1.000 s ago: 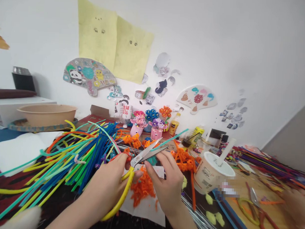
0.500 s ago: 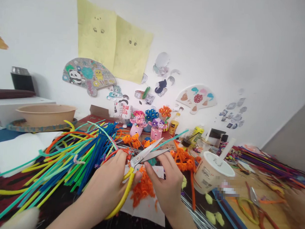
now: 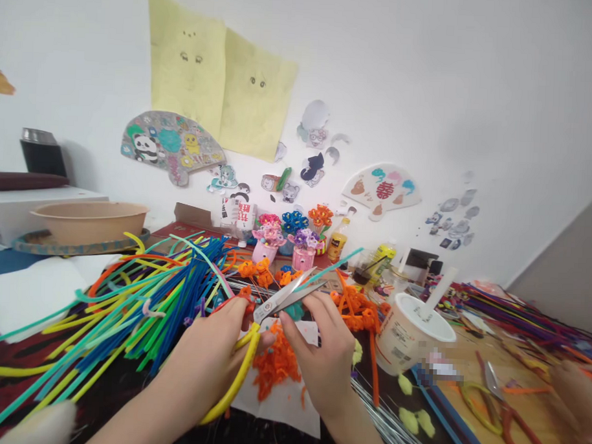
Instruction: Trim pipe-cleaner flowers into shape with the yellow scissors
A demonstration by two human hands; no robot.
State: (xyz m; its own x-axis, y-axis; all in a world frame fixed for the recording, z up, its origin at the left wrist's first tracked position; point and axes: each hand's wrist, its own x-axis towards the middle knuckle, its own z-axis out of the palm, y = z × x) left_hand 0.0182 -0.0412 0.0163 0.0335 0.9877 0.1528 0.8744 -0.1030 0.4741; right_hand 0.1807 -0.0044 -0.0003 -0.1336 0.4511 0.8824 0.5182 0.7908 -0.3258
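Note:
My left hand [image 3: 206, 351] is closed around the handles of a pair of scissors [image 3: 268, 308], whose yellow loop hangs below my fingers. Their blades point up and right, slightly parted. A teal pipe cleaner [image 3: 330, 270] runs up and right from between the blades. Close to the lower blade, my right hand [image 3: 325, 343] has thumb and forefinger pinched by a bit of teal fuzz; the exact grip is partly hidden. Underneath both hands, orange fuzz clippings [image 3: 277, 364] lie in a heap on a white paper sheet [image 3: 270, 406].
Bundled pipe cleaners [image 3: 142, 307] spread at left. Orange pipe-cleaner pieces [image 3: 354, 308] and a lidded cup with a straw [image 3: 408, 336] stand right of my hands. Potted pipe-cleaner flowers [image 3: 295, 235] are behind. Far right, another person's hand [image 3: 576, 387] is near more scissors [image 3: 501, 401].
The scissor blades have drawn slightly closer together, and the yellow handle has shifted a little left. The teal pipe cleaner has moved slightly. My right hand stays nearly in place.

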